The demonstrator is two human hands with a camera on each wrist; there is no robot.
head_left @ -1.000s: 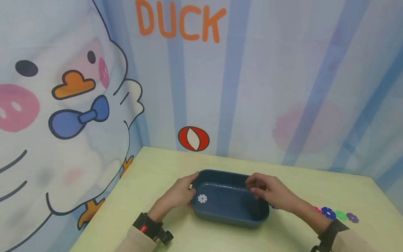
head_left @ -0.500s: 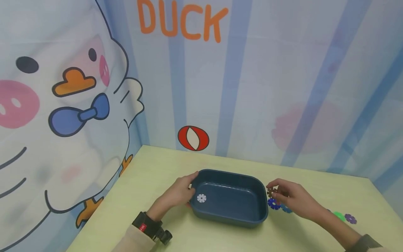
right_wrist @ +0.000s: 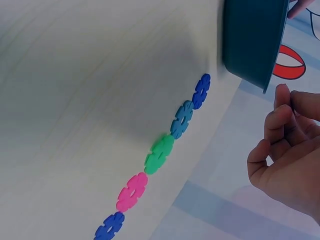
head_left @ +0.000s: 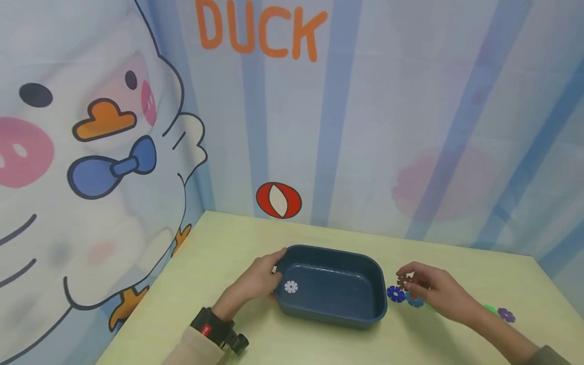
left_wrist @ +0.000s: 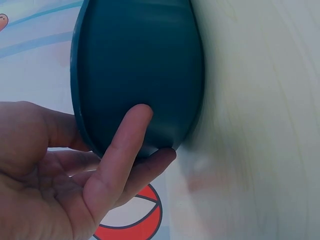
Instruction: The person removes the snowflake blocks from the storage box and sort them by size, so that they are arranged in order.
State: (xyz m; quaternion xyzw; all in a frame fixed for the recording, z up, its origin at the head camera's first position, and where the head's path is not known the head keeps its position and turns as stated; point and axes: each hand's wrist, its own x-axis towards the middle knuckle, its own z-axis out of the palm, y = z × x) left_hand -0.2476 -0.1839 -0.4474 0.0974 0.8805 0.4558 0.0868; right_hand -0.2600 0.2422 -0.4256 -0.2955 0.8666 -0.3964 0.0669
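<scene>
My left hand grips the left end of a dark blue plastic tub, with fingers lying along its outer wall in the left wrist view. Inside the tub, near that end, lies a white snowflake disc. To the right of the tub, my right hand pinches a brown snowflake disc above the table; in the right wrist view it is barely visible between the fingers. Beneath that hand lie a dark blue disc, a light blue disc and a green disc.
The line of discs runs on along the table with a pink disc and another blue disc. A purple disc lies farther right. A printed cloth wall rises behind the table.
My right hand has moved from over the tub's right end out to the right, with the brown disc between its fingers. The left hand and tub stay nearly still.
</scene>
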